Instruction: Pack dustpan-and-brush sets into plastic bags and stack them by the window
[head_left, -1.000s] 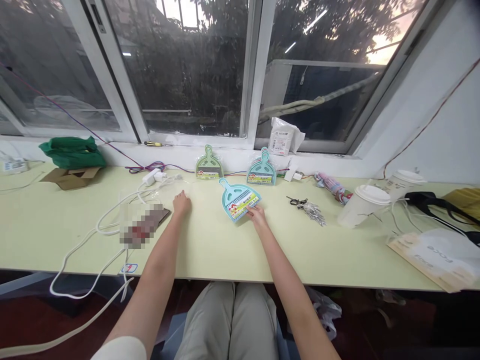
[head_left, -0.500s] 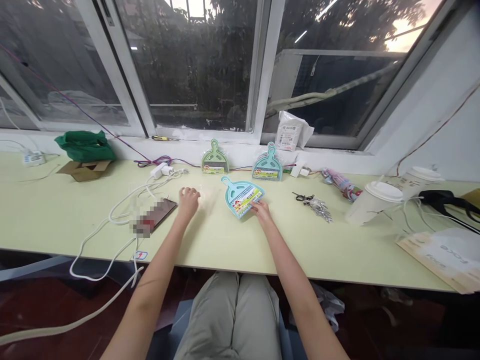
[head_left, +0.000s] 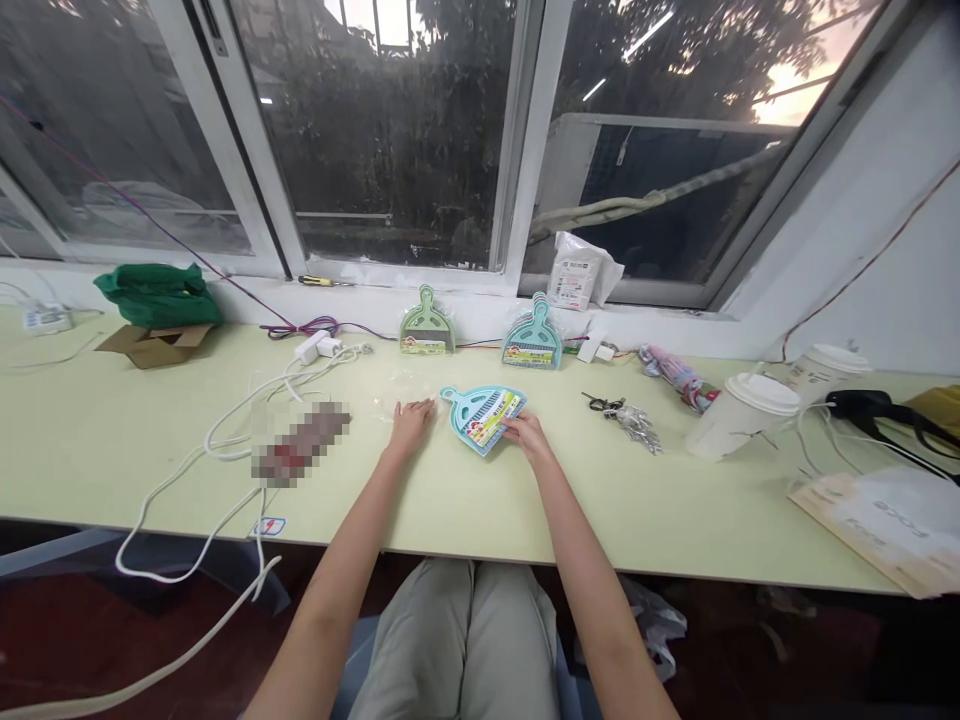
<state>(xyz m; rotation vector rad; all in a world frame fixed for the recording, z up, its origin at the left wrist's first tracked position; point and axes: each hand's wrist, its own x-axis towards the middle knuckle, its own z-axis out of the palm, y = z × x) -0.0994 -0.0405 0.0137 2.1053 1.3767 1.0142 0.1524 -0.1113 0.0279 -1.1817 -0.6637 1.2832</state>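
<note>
The pale table (head_left: pixel 645 520) spreads beneath everything; take the held dustpan as the clock's centre. At one o'clock a stack of blue dustpans (head_left: pixel 532 335) leans against the wall, and at eleven a green dustpan (head_left: pixel 427 325) leans likewise. The held blue dustpan (head_left: pixel 480 412) lies over the middle of the table, apart from both, handle towards ten. At three o'clock the right hand (head_left: pixel 527 436) grips its edge between thumb and fingers; at nine the left hand (head_left: pixel 412 424) rests palm down, fingers loose, holding nothing visible. Clear film (head_left: pixel 405 382) lies towards ten, by the left fingertips. As I judge it, separating this dustpan from the others is done; setting it down is not, and its label card (head_left: pixel 496 418) remains on.
</note>
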